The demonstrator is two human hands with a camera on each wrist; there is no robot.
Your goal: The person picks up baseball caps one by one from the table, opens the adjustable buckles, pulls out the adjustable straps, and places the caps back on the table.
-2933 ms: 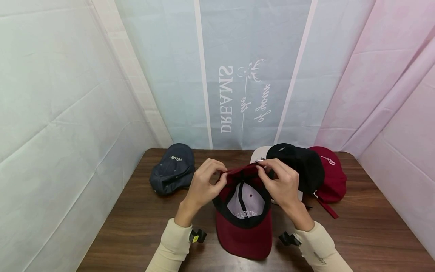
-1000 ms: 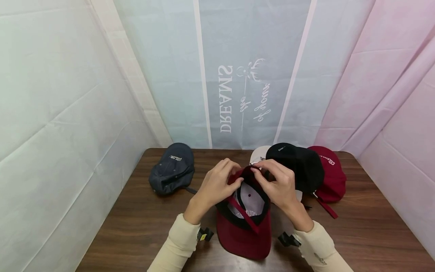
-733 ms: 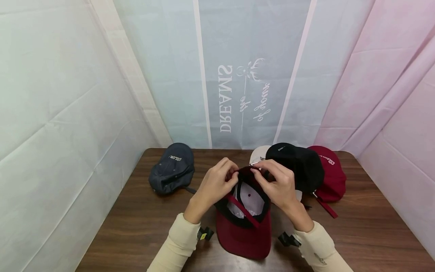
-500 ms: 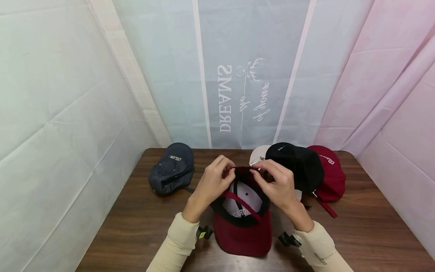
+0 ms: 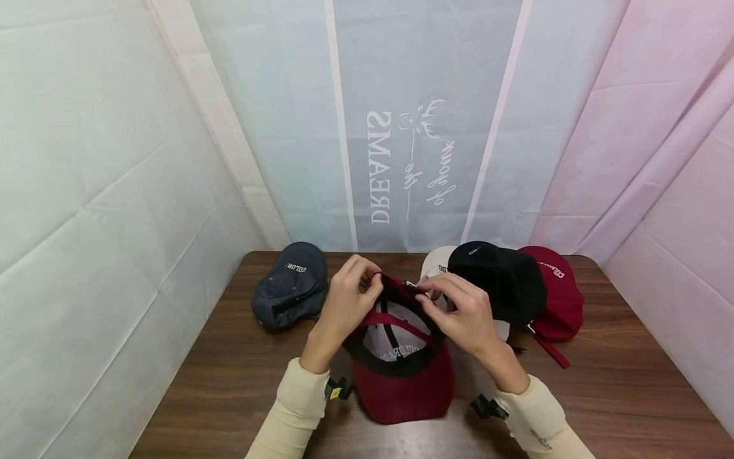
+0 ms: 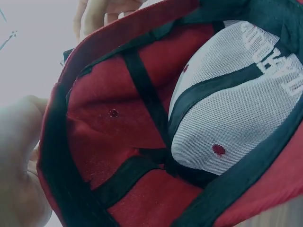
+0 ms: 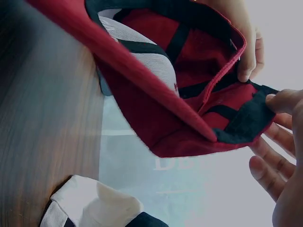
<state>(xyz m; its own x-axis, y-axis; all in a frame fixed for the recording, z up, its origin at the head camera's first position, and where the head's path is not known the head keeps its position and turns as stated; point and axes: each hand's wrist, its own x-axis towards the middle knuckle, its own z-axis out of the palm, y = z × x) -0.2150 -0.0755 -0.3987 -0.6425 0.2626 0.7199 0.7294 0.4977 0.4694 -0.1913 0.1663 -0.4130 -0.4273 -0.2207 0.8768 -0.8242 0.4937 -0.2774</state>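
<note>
A dark red baseball cap (image 5: 404, 395) is held with its hollow up and its brim towards me. My left hand (image 5: 346, 303) pinches the back edge on the left between thumb and fingers. On the right of that edge, my right hand (image 5: 461, 312) pinches the band beside a small metal buckle (image 5: 410, 284). A loose red strap (image 5: 404, 323) crosses the hollow; in the right wrist view the strap (image 7: 220, 80) runs down from near the left hand. White lining with lettering (image 6: 227, 85) fills the front panel inside, as the left wrist view shows.
A navy cap (image 5: 292, 284) lies at the back left of the wooden table (image 5: 608, 395). At the back right, a white cap (image 5: 437, 260), a black cap (image 5: 504, 287) and another red cap (image 5: 559, 299) overlap. Fabric walls (image 5: 304, 127) enclose the table.
The strap has come into view and swung from over the brim to across the hollow. Both hands and the cap have shifted left; the left hand has moved apart from the right along the edge.
</note>
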